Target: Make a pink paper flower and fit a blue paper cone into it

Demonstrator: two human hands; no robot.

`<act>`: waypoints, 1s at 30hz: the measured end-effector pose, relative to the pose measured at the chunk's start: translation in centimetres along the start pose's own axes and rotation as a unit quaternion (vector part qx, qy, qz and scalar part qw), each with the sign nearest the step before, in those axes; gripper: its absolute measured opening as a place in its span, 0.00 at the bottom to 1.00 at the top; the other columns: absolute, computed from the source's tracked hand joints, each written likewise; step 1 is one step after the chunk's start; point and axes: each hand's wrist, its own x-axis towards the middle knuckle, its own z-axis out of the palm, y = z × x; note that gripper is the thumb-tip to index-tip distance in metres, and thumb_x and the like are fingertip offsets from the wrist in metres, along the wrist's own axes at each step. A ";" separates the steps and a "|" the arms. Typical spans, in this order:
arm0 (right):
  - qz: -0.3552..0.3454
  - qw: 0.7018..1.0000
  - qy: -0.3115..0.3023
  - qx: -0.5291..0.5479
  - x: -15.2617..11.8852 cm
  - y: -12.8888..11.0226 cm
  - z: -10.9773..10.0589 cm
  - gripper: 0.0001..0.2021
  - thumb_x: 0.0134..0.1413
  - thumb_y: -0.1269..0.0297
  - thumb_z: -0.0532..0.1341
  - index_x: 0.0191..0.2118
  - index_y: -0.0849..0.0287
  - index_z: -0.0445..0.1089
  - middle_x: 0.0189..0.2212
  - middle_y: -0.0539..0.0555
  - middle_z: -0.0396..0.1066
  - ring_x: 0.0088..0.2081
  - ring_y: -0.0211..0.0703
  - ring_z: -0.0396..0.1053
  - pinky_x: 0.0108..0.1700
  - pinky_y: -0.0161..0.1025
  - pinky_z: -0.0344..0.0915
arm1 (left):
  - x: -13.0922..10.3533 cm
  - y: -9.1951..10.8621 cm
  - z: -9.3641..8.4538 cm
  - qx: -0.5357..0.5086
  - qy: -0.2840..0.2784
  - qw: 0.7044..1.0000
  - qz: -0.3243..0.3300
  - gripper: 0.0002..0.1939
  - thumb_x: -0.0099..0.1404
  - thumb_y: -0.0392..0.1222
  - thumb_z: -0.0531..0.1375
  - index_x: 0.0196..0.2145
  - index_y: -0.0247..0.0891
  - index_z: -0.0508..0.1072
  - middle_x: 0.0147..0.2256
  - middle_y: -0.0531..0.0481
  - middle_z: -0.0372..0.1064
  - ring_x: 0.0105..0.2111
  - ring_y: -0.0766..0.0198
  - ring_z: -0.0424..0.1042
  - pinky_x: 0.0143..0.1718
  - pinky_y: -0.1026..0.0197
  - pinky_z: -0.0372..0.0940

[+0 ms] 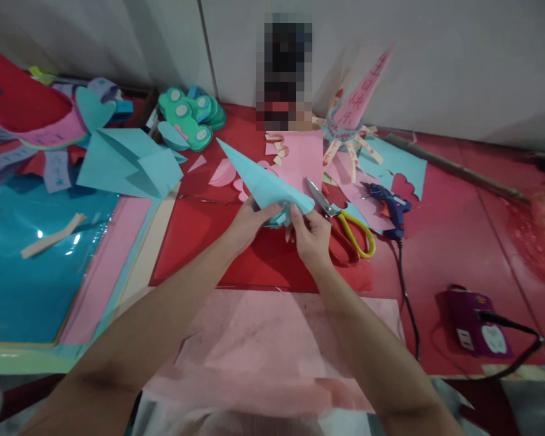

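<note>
Nearest lies a limp, wrinkled pale pink sheet (277, 345), and past it a smooth red sheet (195, 242). Above the red sheet, the left hand (245, 227) and right hand (313, 239) both grasp the wide end of a light-blue paper cone (263, 184), thumbs pressed on its rim; its sharp tip points away to the left. The step in hand looks like working that rim; the next move likely calls for a light, steady pinch, since thin paper creases easily.

Just beside the right hand are metal-bladed scissors (330, 210) with yellow and red looped handles. Farther right, a dark-blue glue gun (394, 212) lies by pink and blue paper scraps. Beyond, green scalloped cutouts (181, 110) bear pale discs, and a tall, lettered pink cone (361, 94) leans before the plain grey wall (413, 60).
</note>
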 end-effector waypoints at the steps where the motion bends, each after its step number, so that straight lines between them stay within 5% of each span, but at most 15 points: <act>1: -0.002 1.000 0.001 -0.006 0.0 0.0 0.0 0.18 0.56 0.52 0.56 0.21 0.59 0.62 0.11 0.44 0.59 0.13 0.30 0.57 0.17 0.30 0.56 | 0.0 0.0 0.0 -0.002 -0.008 1.000 0.001 0.19 0.43 0.49 0.69 0.27 0.35 0.69 0.22 0.53 0.66 0.21 0.70 0.64 0.22 0.64 0.60; 9: -0.002 1.000 0.000 -0.004 0.0 -0.4 0.1 0.17 0.57 0.53 0.55 0.24 0.58 0.64 0.13 0.46 0.64 0.14 0.31 0.59 0.17 0.31 0.56 | -0.2 0.1 0.2 -0.004 -0.041 0.999 0.007 0.17 0.47 0.49 0.68 0.25 0.35 0.68 0.20 0.54 0.65 0.17 0.70 0.63 0.20 0.63 0.58; 17: 0.020 0.994 -0.059 0.091 0.0 0.2 0.0 0.21 0.58 0.45 0.48 0.28 0.57 0.62 0.19 0.48 0.69 0.16 0.32 0.62 0.19 0.31 0.60 | 0.3 0.2 -0.1 -0.073 0.023 0.997 -0.010 0.16 0.45 0.47 0.69 0.26 0.35 0.70 0.22 0.53 0.67 0.21 0.70 0.65 0.22 0.65 0.60; 21: 0.012 0.994 -0.069 0.089 0.1 0.0 0.2 0.16 0.56 0.49 0.54 0.32 0.57 0.63 0.22 0.48 0.72 0.15 0.30 0.62 0.17 0.30 0.58 | 0.5 0.4 -0.2 -0.106 0.056 0.992 -0.026 0.15 0.46 0.47 0.68 0.25 0.35 0.70 0.22 0.53 0.67 0.25 0.67 0.69 0.24 0.66 0.63; 30: 0.032 0.992 -0.079 0.097 0.2 0.3 0.3 0.15 0.52 0.51 0.60 0.27 0.58 0.62 0.20 0.47 0.72 0.14 0.29 0.61 0.16 0.29 0.56 | 0.6 0.0 -0.4 -0.112 -0.008 0.994 -0.006 0.15 0.47 0.45 0.69 0.24 0.34 0.69 0.21 0.55 0.65 0.19 0.73 0.64 0.21 0.67 0.61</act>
